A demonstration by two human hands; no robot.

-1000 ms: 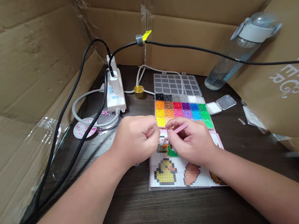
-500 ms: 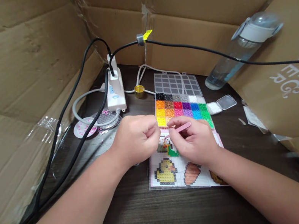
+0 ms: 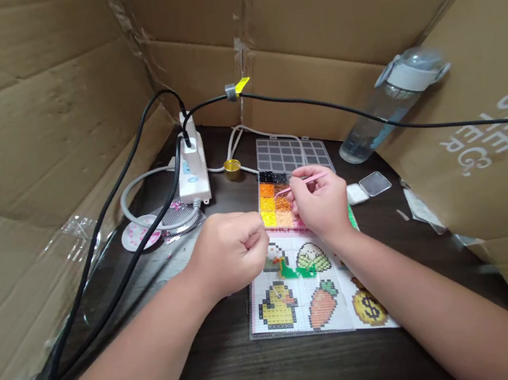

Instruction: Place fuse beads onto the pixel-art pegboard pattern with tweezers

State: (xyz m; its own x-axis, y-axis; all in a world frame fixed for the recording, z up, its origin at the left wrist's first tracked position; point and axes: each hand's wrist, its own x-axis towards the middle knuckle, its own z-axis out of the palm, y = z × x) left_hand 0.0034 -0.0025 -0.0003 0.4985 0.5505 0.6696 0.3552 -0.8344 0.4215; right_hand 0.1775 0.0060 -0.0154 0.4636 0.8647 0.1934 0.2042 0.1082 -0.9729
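Observation:
My right hand (image 3: pixel 322 207) grips pink tweezers (image 3: pixel 310 179), their tips low over the orange and brown part of a compartmented bead box (image 3: pixel 267 204). The box holds small beads sorted by colour; my right hand hides much of its right side. My left hand (image 3: pixel 230 250) is curled into a fist left of the box's front corner; whatever is inside the fingers is hidden. In front of the box lies a pattern sheet (image 3: pixel 299 296) with pixel pictures of a duck, a carrot and a coin. A patch of green beads (image 3: pixel 298 271) sits over its upper pictures.
Behind the box lies its gridded lid (image 3: pixel 289 151). A small gold tin (image 3: pixel 232 169) stands near a white power strip (image 3: pixel 193 181). Black cables (image 3: pixel 312 101) cross above. At right are a small open case (image 3: pixel 357 193) and a water bottle (image 3: pixel 380 109). Cardboard walls (image 3: pixel 310 62) surround the table.
My right hand with the tweezers has moved from the green beads on the sheet up and away to the bead box. My left fist stays closed; the view has shifted slightly.

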